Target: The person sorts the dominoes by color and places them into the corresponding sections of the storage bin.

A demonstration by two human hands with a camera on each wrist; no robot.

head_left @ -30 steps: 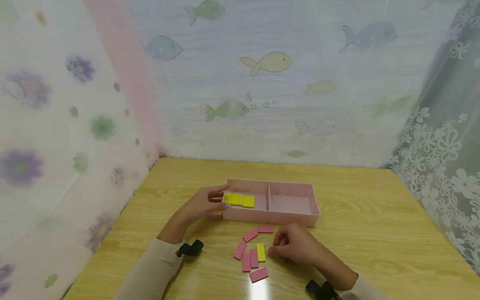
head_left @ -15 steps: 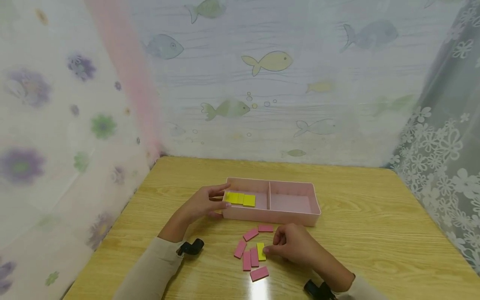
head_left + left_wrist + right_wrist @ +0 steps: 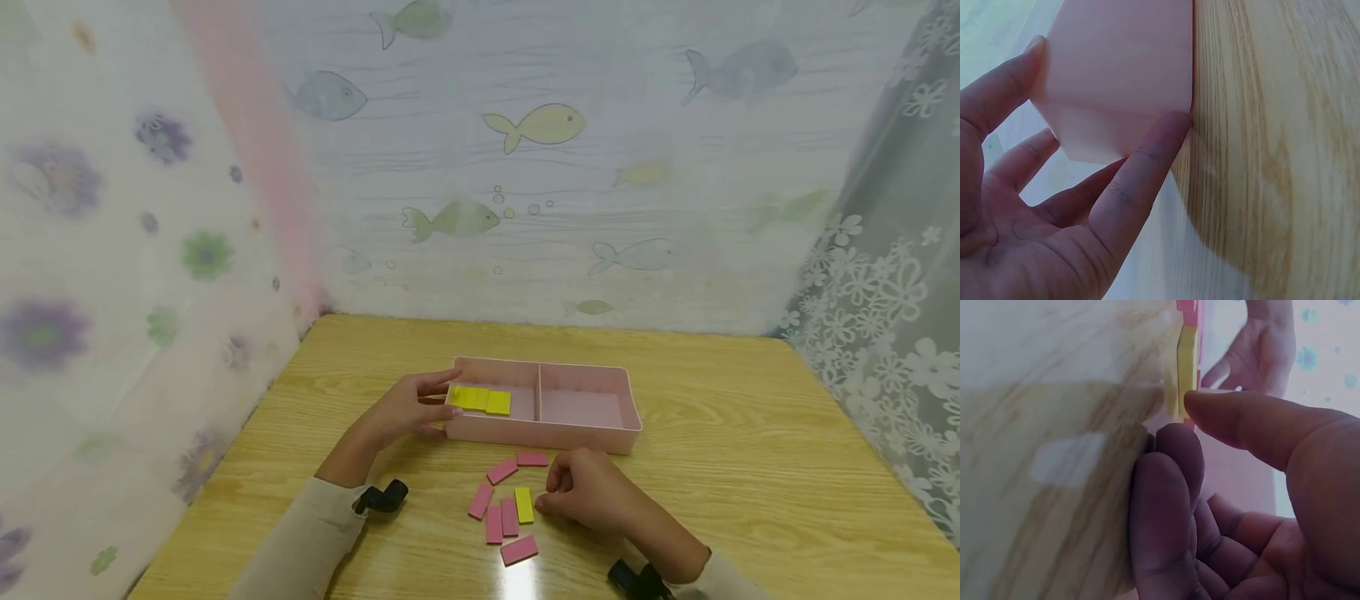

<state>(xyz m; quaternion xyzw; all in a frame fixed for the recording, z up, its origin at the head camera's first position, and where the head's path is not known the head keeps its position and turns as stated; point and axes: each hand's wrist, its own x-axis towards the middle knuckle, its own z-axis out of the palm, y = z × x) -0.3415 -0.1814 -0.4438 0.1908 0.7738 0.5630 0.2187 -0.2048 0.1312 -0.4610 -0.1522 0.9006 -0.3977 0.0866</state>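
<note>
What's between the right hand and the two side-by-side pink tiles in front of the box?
One yellow tile, lying flat on the table between the right hand and the two pink tiles; the head view shows it.

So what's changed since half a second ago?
The right grip drew back slightly rightward: its thumb overlapped the loose yellow tile, now it's beside it. Nothing was picked up. The left grip stays on the pink box; the pink tiles and boxed yellow tiles stayed put.
</note>
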